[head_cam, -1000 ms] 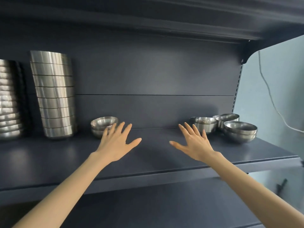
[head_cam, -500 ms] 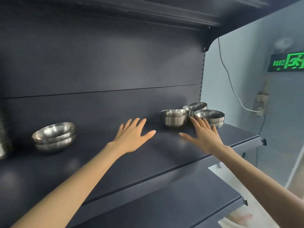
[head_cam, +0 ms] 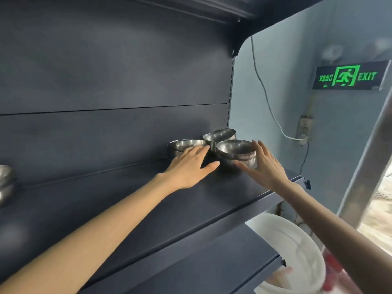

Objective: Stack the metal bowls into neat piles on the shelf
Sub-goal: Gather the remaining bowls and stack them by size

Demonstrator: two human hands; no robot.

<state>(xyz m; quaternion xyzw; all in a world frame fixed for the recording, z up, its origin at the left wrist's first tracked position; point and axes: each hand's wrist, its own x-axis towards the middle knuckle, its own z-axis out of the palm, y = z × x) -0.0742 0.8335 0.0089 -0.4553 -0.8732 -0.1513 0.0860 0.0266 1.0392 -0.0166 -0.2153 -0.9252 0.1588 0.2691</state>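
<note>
Here, metal bowls (head_cam: 220, 134): three round clusters of shiny brushed steel, touching one another at the right end of the dark matte shelf (head_cam: 148, 204), by its back panel.
Left grip (head_cam: 191, 166): wide, fingers straight, fingertips over the near rim of the leftmost bowl (head_cam: 182, 144).
Right grip (head_cam: 265, 164): wide, fingers straight along the right wall of the front bowl (head_cam: 235, 147), thumb near its base; it clasps nothing.
Far-left bowls (head_cam: 6, 183): blurred, well apart.
Sign (head_cam: 347, 76): green "EXIT" beside a running figure.
</note>
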